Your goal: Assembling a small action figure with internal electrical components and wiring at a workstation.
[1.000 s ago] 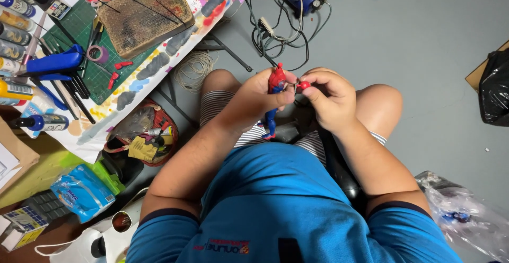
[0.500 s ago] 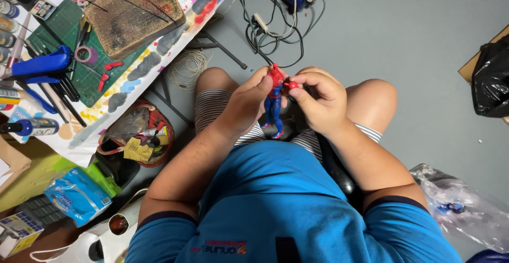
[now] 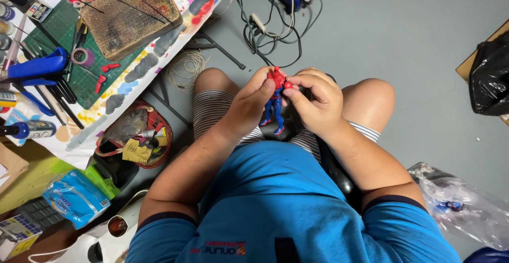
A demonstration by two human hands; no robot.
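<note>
Sitting above a blue shirt (image 3: 275,204) and striped shorts (image 3: 212,109), a small red and blue action figure (image 3: 275,96) hangs upright between both hands over the lap, red at the head and torso, blue down the legs, with red feet pointing toward the person. Its upper body is partly hidden by fingers. The left hand (image 3: 249,104) curls around the figure's torso from one side, thumb and fingers closed on it; the right hand (image 3: 317,100) pinches the red upper part from the other side, fingertips bent tight. Both forearms angle inward from the elbows. Beside the left knee stands a red basket (image 3: 143,136) of clutter; farther off, a tangle of black cables (image 3: 268,30) lies on the grey floor (image 3: 413,35), near a worktable (image 3: 154,64) bearing a green cutting mat (image 3: 53,35).
</note>
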